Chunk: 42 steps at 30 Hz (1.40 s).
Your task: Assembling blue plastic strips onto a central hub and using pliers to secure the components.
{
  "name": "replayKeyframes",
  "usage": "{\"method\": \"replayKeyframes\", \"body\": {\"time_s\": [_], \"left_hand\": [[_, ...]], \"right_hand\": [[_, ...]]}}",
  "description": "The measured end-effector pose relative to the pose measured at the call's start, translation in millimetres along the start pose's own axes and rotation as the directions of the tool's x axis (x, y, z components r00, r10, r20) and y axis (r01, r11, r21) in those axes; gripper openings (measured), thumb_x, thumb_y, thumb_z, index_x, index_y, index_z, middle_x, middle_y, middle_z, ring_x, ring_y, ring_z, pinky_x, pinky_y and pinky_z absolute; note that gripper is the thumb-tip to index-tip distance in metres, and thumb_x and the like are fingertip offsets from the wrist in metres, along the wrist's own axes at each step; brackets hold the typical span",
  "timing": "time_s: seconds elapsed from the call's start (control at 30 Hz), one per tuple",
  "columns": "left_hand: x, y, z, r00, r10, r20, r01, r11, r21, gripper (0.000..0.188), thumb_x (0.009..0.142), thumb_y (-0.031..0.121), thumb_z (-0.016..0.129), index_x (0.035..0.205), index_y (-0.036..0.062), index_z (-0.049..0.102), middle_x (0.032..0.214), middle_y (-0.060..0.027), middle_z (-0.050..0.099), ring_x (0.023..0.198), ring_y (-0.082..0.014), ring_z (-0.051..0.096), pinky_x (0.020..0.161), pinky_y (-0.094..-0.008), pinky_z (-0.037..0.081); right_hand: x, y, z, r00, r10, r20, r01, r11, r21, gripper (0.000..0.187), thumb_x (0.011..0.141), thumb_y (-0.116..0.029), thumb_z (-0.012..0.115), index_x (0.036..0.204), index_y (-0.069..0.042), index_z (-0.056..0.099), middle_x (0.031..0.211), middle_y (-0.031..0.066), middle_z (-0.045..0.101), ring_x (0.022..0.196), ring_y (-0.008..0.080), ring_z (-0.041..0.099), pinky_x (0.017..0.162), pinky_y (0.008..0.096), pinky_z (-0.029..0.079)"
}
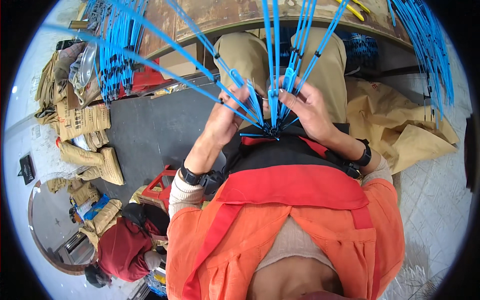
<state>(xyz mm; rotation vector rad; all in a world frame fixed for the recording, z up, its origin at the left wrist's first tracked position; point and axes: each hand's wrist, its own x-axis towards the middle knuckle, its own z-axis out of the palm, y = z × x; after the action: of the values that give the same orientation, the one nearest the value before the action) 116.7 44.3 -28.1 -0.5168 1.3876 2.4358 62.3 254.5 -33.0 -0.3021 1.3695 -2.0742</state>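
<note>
A frame of thin blue rods (274,55) with black joints fans out from a black hub (271,132) at my lap. My left hand (223,116) is closed around the rods on the left side, its fingertips near a flat blue slotted piece. On the other side, my right hand (311,111) pinches rods beside another blue slotted piece (289,80), thumb toward the middle. Some fingertips are hidden behind the rods. The rods' far ends pass over the table and out of the top of the picture.
Bundles of blue rods hang over the wooden table (225,15) at left (117,65) and right (425,55). A yellow-handled tool (354,10) lies on it. Brown paper (400,125) is at right; sacks (82,120), a red stool (161,187) and another person (122,250) are at left.
</note>
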Motion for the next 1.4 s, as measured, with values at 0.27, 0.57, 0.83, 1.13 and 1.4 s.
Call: {"method": "replayKeyframes", "body": {"time_s": [0.27,0.57,0.83,1.13,1.4], "left_hand": [[5.3,12.3,13.4,0.997,0.048,0.054,-0.068,0.876,0.477,0.035,0.083,0.01,0.077,0.115,0.004,0.064,0.099,0.0002,0.067,0.091,-0.0081,0.061,0.08,-0.0263,0.05],[45.2,18.0,33.0,0.959,-0.144,0.244,0.004,0.869,0.495,0.018,0.084,0.009,0.077,0.099,0.004,0.07,0.083,0.0023,0.068,0.076,-0.0048,0.06,0.069,-0.0216,0.049],[66.0,10.1,4.9,0.95,-0.206,0.236,0.114,0.929,0.351,0.036,0.082,0.01,0.078,0.113,-0.0039,0.065,0.101,-0.0102,0.071,0.097,-0.0184,0.069,0.087,-0.0307,0.054],[79.3,23.7,-47.6,0.953,-0.154,0.26,0.093,0.968,0.232,0.033,0.078,0.014,0.079,0.102,-0.0032,0.064,0.094,-0.0155,0.07,0.09,-0.029,0.071,0.082,-0.0402,0.056],[107.7,16.6,-27.9,0.938,-0.189,0.291,0.144,0.975,0.169,0.039,0.075,0.02,0.082,0.101,-0.0032,0.065,0.091,-0.0128,0.07,0.086,-0.0262,0.071,0.08,-0.0393,0.057]], "right_hand": [[-2.0,2.1,0.0,0.997,-0.056,-0.059,0.054,0.998,-0.025,0.02,0.1,-0.015,0.058,0.115,-0.002,0.058,0.104,0.0013,0.06,0.1,0.0081,0.055,0.089,0.0259,0.046],[-12.9,3.1,-4.6,0.967,-0.035,-0.252,0.048,0.998,0.043,0.019,0.1,-0.014,0.057,0.115,-0.001,0.059,0.103,0.001,0.06,0.094,0.008,0.057,0.083,0.0253,0.048],[2.8,-10.7,-37.5,0.999,-0.001,-0.046,-0.01,0.971,-0.238,0.039,0.096,-0.018,0.064,0.129,0.0,0.052,0.121,0.0055,0.057,0.115,0.0141,0.053,0.101,0.0315,0.042],[142.4,-188.6,-187.3,0.902,-0.27,0.338,0.302,-0.166,-0.939,0.022,0.094,-0.017,0.059,0.105,0.0,0.068,0.106,0.0171,0.069,0.099,0.0335,0.064,0.087,0.0418,0.05],[309.3,-219.0,-288.6,0.847,-0.501,0.18,0.014,-0.316,-0.949,0.037,0.081,0.0,0.05,0.112,-0.003,0.069,0.097,0.0233,0.07,0.097,0.0417,0.064,0.088,0.0485,0.051]]}}
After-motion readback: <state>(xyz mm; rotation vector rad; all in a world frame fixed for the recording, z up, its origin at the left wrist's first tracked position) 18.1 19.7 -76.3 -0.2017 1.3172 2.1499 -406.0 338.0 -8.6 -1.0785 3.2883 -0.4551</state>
